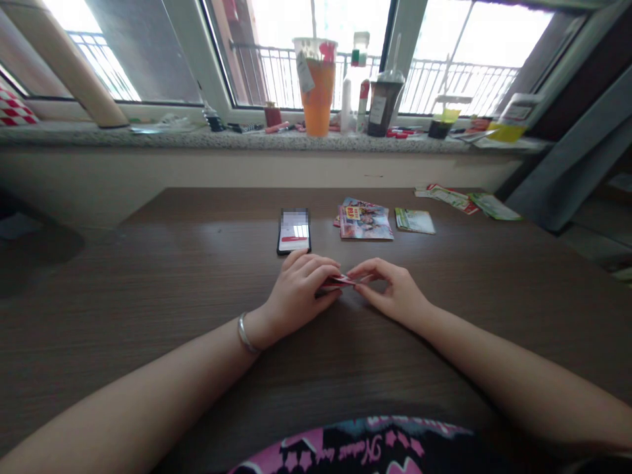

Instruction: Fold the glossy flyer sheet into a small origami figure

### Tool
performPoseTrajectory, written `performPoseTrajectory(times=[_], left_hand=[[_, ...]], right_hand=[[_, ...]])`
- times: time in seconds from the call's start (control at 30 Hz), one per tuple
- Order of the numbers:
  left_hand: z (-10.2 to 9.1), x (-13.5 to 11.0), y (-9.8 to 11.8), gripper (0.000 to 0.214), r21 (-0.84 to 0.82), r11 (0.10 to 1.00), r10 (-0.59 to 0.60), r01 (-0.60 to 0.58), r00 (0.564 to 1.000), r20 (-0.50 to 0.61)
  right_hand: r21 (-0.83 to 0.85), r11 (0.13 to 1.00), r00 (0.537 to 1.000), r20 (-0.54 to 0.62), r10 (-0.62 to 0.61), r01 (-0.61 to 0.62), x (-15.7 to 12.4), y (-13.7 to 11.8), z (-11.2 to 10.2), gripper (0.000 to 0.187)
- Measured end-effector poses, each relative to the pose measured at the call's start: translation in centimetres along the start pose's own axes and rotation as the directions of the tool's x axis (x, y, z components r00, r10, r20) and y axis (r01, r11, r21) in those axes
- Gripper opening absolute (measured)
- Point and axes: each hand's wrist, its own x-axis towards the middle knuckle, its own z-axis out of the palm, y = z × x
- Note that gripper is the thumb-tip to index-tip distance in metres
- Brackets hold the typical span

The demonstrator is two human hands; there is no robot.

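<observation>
My left hand [300, 289] and my right hand [390, 289] meet at the middle of the brown wooden table [148, 296]. Both pinch a small red folded piece of paper [340, 281] that lies low over the tabletop between them. The left fingers curl over its left end, and the right thumb and forefinger close on its right end. A silver bracelet [243, 334] circles my left wrist. Just beyond the hands, a black phone [294, 230] lies flat with its screen lit.
Printed paper squares lie behind the phone: a colourful stack [364, 220], a green one [415, 221], and more at the far right [457, 197]. The windowsill holds an orange drink cup [316, 85], a dark cup [384, 102], bottles and clutter.
</observation>
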Motion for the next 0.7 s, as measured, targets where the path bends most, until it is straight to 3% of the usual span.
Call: performPoseTrajectory(times=[0.1,0.23,0.4,0.7], left_hand=[[-0.02,0.14,0.04,0.020,-0.079,0.996,-0.047,0.041,0.996,-0.072],[0.06,0.11,0.14,0.027,-0.163,0.984,-0.095,0.069,0.983,-0.157],[0.20,0.04,0.35,0.025,-0.259,0.965,-0.100,0.053,0.980,-0.173],[0.36,0.14,0.40,0.020,-0.318,0.946,-0.114,0.056,0.979,-0.169]], right_hand=[[-0.073,0.997,1.000,-0.022,-0.012,0.010,0.02,0.16,0.04,0.024],[-0.160,0.987,0.998,-0.061,-0.006,-0.004,0.11,0.28,0.11,0.021],[-0.195,0.978,0.993,-0.073,-0.090,0.075,0.19,0.11,0.02,0.011],[-0.212,0.950,0.953,-0.151,-0.262,0.227,0.19,-0.52,-0.14,0.013]])
